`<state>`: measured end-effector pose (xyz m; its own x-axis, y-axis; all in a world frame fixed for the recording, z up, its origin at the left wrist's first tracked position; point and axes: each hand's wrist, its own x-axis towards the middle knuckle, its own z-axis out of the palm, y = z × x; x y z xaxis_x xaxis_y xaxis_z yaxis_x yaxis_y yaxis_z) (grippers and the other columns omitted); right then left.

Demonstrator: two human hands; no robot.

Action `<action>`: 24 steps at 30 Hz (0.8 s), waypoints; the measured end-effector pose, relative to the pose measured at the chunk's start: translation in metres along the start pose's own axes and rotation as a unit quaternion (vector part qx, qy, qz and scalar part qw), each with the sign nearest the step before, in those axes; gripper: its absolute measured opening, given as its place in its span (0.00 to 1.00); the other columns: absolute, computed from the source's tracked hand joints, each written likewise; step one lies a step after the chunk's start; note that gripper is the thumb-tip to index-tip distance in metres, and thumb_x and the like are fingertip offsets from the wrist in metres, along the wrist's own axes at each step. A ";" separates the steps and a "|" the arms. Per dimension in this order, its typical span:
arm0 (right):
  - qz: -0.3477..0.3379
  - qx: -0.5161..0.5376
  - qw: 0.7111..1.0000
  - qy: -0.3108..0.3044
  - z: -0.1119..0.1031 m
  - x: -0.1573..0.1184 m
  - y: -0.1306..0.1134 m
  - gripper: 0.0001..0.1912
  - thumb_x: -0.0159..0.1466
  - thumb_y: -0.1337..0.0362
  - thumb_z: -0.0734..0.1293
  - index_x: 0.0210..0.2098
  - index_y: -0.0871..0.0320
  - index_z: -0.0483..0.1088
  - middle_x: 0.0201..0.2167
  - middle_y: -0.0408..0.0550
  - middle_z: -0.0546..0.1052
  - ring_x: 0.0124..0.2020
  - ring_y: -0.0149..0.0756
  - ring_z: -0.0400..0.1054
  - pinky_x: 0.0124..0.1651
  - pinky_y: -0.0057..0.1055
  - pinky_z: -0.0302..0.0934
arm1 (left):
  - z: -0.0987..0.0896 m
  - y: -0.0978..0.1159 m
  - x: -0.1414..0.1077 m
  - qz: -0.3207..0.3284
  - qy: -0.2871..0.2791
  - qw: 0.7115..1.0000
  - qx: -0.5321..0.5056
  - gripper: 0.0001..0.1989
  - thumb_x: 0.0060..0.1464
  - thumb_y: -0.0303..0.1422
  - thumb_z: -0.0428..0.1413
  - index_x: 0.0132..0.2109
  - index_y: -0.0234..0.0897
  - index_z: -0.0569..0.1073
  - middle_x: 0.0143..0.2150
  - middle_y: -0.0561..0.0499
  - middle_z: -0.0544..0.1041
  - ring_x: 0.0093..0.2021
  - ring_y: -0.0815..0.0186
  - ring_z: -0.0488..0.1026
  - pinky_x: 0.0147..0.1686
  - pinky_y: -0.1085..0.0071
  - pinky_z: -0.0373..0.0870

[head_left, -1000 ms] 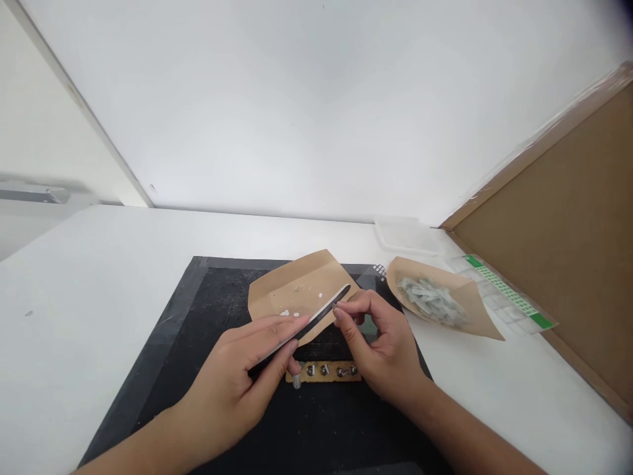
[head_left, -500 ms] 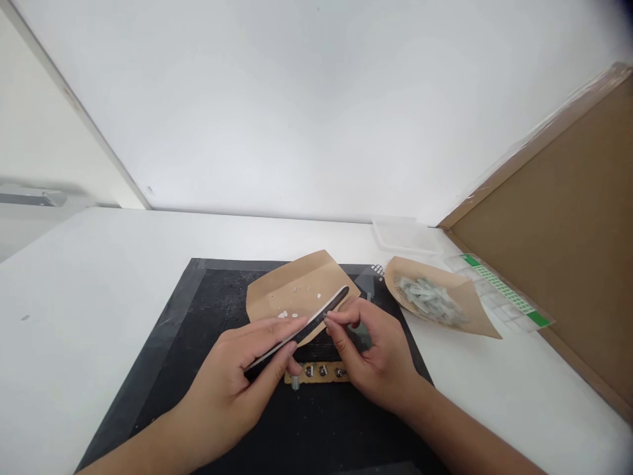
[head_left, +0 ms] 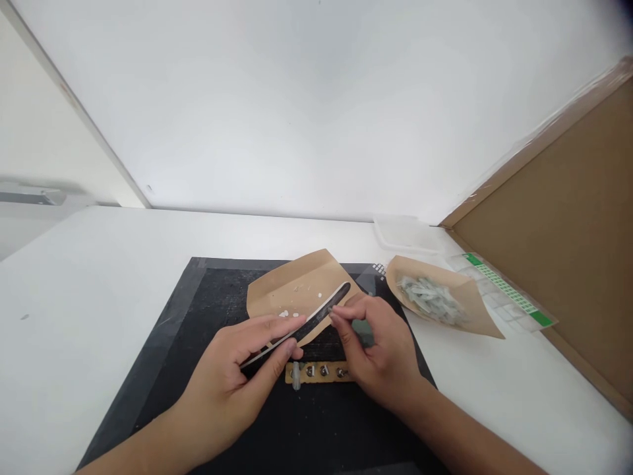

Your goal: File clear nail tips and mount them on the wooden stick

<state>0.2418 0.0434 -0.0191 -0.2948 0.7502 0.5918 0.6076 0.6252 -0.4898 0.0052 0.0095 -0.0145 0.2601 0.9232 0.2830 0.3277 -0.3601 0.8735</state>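
My left hand (head_left: 242,373) is closed around the lower part of a black nail file (head_left: 324,313) with a pale edge, its free end slanting up to the right. My right hand (head_left: 378,343) is closed in a pinch against the file's dark face. Between its thumb and forefinger shows a small greyish piece, apparently a nail tip (head_left: 332,309), mostly hidden by the fingers. Below the hands lies a tan strip (head_left: 316,371) with several round metal studs. A translucent nail tip (head_left: 296,376) stands at the strip's left end.
Behind the file, a brown paper tray (head_left: 277,290) holds small white bits. Another paper tray (head_left: 479,310) at right contains many translucent nail tips (head_left: 430,298). Beside it are a green-and-white sheet (head_left: 509,287) and a clear plastic lid (head_left: 405,234). A black mat (head_left: 182,369) covers the white table.
My right hand has shifted slightly right and down along the file, with its pinch kept. The file has tilted a little, showing more of its dark face.
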 end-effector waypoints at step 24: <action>0.014 0.006 1.000 0.013 0.001 -0.002 -0.002 0.05 0.71 0.70 0.68 0.41 0.53 0.70 0.35 0.44 0.79 0.36 0.37 0.73 0.40 0.36 0.63 | 0.001 -0.004 0.000 0.040 0.036 0.996 0.069 0.17 0.67 0.31 0.59 0.59 0.51 0.80 0.56 0.55 0.84 0.54 0.63 0.84 0.56 0.73 0.80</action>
<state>0.2406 0.0406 -0.0196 -0.2593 0.7612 0.5944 0.6069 0.6072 -0.5129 0.0053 0.0108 -0.0183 0.2251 0.8967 0.3811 0.4312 -0.4425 0.7863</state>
